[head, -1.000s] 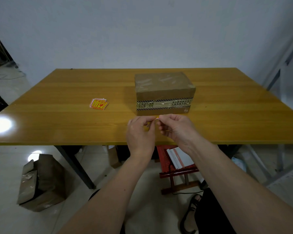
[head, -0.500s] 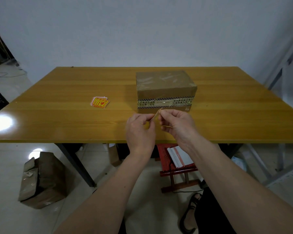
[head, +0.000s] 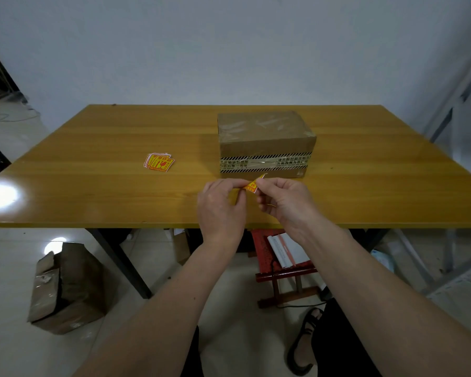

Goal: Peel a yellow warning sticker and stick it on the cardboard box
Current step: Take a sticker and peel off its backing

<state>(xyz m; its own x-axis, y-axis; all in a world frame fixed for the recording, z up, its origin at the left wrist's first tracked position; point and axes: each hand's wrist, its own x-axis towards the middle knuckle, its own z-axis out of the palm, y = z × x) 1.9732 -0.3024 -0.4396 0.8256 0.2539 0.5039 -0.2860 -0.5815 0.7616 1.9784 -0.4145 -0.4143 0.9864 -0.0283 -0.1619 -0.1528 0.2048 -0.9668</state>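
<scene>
A brown cardboard box (head: pixel 264 137) wrapped in clear tape, with a black-and-white striped band on its front, stands on the yellow wooden table (head: pixel 93 186). Just in front of it I pinch a small yellow and red warning sticker (head: pixel 251 185) between both hands. My left hand (head: pixel 220 208) grips its left edge with thumb and forefinger. My right hand (head: pixel 283 202) grips its right edge, where a white corner of backing sticks up. A small pile of the same stickers (head: pixel 158 162) lies on the table to the left of the box.
The table's front edge runs just below my hands. Under the table stand a red wooden stool (head: pixel 283 268) with a white packet on it and dark table legs. A torn cardboard box (head: pixel 65 287) sits on the tiled floor at the left. A grey metal frame (head: pixel 446 110) rises at the right.
Both hands have risen slightly toward the box. The sticker, edge-on before, now shows its yellow face between the fingertips, with a white corner lifted at the right.
</scene>
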